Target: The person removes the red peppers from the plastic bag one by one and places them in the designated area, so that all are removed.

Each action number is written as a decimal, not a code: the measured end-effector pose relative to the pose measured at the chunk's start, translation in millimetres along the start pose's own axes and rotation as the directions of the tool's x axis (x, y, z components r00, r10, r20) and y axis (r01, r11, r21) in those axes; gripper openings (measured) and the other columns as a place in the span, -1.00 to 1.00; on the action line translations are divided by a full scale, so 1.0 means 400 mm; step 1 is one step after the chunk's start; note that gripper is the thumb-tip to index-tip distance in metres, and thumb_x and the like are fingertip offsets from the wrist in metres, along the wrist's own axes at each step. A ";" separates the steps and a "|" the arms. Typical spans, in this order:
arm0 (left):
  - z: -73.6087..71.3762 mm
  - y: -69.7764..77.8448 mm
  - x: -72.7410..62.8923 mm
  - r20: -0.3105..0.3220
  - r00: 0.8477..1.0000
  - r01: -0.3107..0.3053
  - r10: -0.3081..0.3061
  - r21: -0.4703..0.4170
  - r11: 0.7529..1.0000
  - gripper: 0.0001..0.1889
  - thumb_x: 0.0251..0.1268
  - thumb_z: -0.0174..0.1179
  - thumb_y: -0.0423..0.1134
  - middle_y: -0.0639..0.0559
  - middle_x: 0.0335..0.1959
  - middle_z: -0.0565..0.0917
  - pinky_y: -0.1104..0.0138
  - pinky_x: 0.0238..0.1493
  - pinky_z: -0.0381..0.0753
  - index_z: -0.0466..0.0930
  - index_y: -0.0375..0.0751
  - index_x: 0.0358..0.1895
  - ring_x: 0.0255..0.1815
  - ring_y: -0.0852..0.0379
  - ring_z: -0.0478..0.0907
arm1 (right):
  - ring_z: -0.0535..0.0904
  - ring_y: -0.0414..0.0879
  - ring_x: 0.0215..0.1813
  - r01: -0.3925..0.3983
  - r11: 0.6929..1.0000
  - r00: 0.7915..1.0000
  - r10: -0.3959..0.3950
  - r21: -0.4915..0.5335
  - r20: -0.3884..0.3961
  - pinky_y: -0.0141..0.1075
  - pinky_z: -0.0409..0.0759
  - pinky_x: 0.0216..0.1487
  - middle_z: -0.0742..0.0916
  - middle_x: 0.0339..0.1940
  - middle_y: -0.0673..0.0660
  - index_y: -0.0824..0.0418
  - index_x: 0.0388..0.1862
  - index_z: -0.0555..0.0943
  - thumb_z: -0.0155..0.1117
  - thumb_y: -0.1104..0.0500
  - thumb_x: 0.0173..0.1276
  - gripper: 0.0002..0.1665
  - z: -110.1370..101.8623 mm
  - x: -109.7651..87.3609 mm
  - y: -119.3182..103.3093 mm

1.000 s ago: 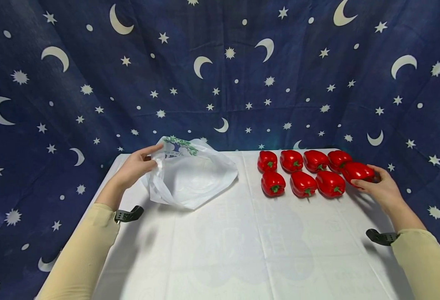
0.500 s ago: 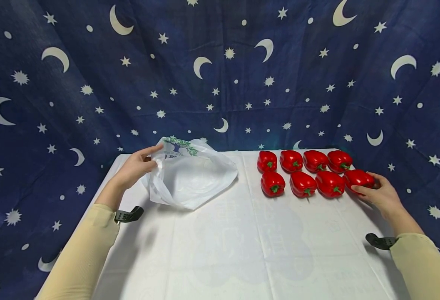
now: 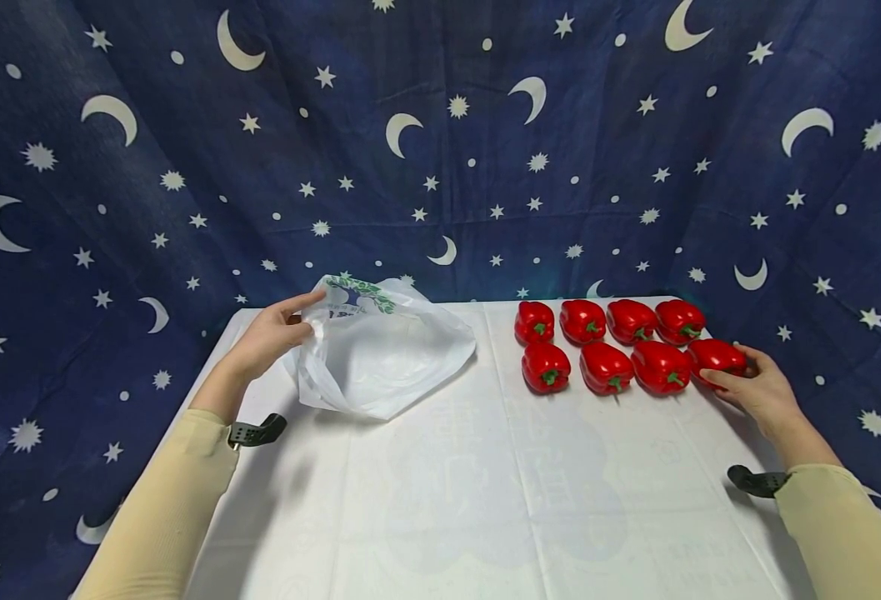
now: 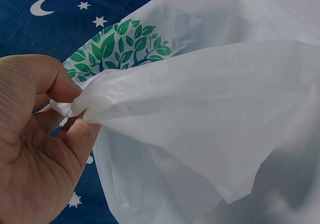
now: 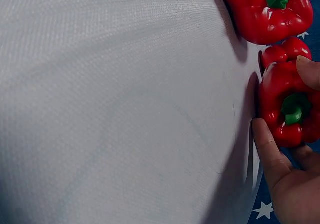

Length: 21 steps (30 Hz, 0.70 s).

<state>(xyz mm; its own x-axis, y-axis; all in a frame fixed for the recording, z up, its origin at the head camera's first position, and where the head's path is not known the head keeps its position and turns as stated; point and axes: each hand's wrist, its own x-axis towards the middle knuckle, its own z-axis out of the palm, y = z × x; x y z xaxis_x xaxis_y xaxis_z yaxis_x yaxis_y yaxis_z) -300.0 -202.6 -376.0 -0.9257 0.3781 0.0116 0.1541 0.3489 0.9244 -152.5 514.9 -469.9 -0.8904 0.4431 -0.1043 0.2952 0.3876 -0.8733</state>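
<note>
My left hand (image 3: 275,333) pinches the edge of a white plastic bag (image 3: 387,367) between thumb and fingers. The left wrist view shows the bag's rim (image 4: 105,94) bunched at the fingertips, with a green leaf print (image 4: 120,47) behind. The bag's mouth gapes toward me. At the far right my right hand (image 3: 766,387) holds a red bell pepper (image 3: 713,357) at the end of the front row. Up close, the right wrist view has thumb and fingers on either side of this pepper, whose green stem (image 5: 294,109) faces the camera.
Several more red bell peppers (image 3: 607,368) lie in two rows at the table's back right, close beside the held one. A white cloth covers the table (image 3: 485,483). Behind it hangs a dark blue curtain (image 3: 440,200) with moons and stars.
My right hand has brought its pepper down and toward me, from overlapping the back row to the right end of the front row. The left hand and bag have stayed put.
</note>
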 end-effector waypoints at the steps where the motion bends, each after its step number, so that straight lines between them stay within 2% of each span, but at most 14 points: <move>1: 0.000 0.000 -0.001 -0.001 1.000 -0.002 0.002 0.003 1.000 -0.26 0.36 0.05 -0.51 -0.20 0.46 0.30 0.39 -0.16 0.51 0.21 -0.07 0.61 -0.09 0.06 0.38 | 0.10 0.56 0.43 0.000 1.000 1.000 0.000 0.000 -0.001 -0.48 0.64 -0.36 0.01 0.56 0.63 0.42 0.65 -0.24 0.32 0.00 0.46 0.18 0.000 0.000 0.000; 16: 0.001 0.004 -0.006 -0.001 1.000 0.015 -0.015 0.019 1.000 -0.26 0.37 0.06 -0.49 -0.20 0.46 0.30 0.37 -0.12 0.50 0.20 -0.04 0.62 -0.05 0.01 0.36 | 0.09 0.57 0.45 0.017 0.999 1.000 -0.016 -0.033 0.015 -0.50 0.62 -0.38 0.00 0.55 0.65 0.40 0.65 -0.26 0.33 -0.02 0.46 0.20 0.000 0.002 0.003; 19: 0.001 0.004 -0.006 -0.002 1.000 0.020 -0.020 0.024 0.999 -0.26 0.38 0.05 -0.48 -0.22 0.41 0.32 0.37 -0.14 0.49 0.20 -0.03 0.62 -0.07 0.03 0.35 | 0.06 0.57 0.48 0.020 0.997 1.000 -0.019 -0.071 0.019 -0.25 0.70 -0.16 -0.01 0.57 0.63 0.40 0.65 -0.27 0.33 -0.05 0.46 0.22 0.001 0.002 0.002; 21: 0.001 0.006 -0.007 -0.002 1.000 0.022 -0.022 0.020 1.000 -0.26 0.38 0.05 -0.48 -0.22 0.37 0.34 0.37 -0.16 0.49 0.20 -0.03 0.62 -0.09 0.04 0.35 | 0.04 0.57 0.50 0.022 0.995 1.000 -0.020 -0.097 0.019 -0.02 0.61 0.05 -0.02 0.58 0.63 0.40 0.65 -0.27 0.32 -0.05 0.46 0.22 0.002 0.002 0.001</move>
<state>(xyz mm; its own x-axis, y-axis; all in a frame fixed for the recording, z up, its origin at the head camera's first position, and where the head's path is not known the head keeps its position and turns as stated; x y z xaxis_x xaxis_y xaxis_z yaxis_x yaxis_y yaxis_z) -296.7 -202.4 -374.0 -0.9296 0.3684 -0.0082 0.1404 0.3747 0.9165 -153.3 514.8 -470.5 -0.9027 0.4196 -0.0955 0.3077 0.4743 -0.8248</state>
